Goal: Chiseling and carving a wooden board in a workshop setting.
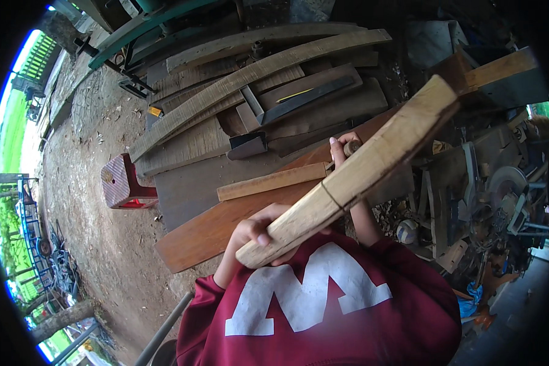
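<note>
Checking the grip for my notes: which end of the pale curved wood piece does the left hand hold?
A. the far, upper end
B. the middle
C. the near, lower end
C: the left hand wraps the near end of the curved wood piece, close to the red sweatshirt.

Daylit dirt floor (97, 232), stacked planks (238, 104), a red stool (123, 183), perhaps scrap machinery (500, 195) at right

The left hand (253, 229) grips the near end of a pale curved wooden piece (354, 174) raised over stacked planks (250, 79), while the right hand (341, 149) closes on a small round tool (352, 146) behind it.
</note>
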`<action>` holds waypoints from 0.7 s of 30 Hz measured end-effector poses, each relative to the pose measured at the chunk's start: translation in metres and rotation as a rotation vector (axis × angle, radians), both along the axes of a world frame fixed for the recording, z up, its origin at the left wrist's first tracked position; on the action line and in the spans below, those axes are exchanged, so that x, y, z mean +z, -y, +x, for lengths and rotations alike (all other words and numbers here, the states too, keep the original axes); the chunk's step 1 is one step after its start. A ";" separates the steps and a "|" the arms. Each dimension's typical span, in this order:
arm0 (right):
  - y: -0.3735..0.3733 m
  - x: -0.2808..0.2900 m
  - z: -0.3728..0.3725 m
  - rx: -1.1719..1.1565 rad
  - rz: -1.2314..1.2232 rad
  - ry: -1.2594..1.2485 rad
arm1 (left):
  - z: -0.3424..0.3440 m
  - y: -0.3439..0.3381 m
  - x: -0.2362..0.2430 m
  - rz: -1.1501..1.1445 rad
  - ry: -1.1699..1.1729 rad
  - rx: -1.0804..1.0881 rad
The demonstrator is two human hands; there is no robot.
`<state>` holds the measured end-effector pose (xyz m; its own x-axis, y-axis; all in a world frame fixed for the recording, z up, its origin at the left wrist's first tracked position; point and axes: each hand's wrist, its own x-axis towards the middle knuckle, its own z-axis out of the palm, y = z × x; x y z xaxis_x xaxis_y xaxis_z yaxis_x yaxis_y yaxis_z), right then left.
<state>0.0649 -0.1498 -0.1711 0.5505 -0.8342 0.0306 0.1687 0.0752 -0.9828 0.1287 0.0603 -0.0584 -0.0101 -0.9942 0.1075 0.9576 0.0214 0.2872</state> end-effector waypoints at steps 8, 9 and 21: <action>-0.009 0.041 0.001 0.102 -0.494 -0.369 | -0.012 0.011 0.007 0.128 0.120 0.073; -0.016 0.054 0.005 0.075 -0.491 -0.352 | -0.013 0.008 0.014 0.051 0.052 0.089; 0.003 0.017 -0.004 0.049 -0.324 -0.033 | -0.017 0.021 -0.011 0.166 0.197 0.143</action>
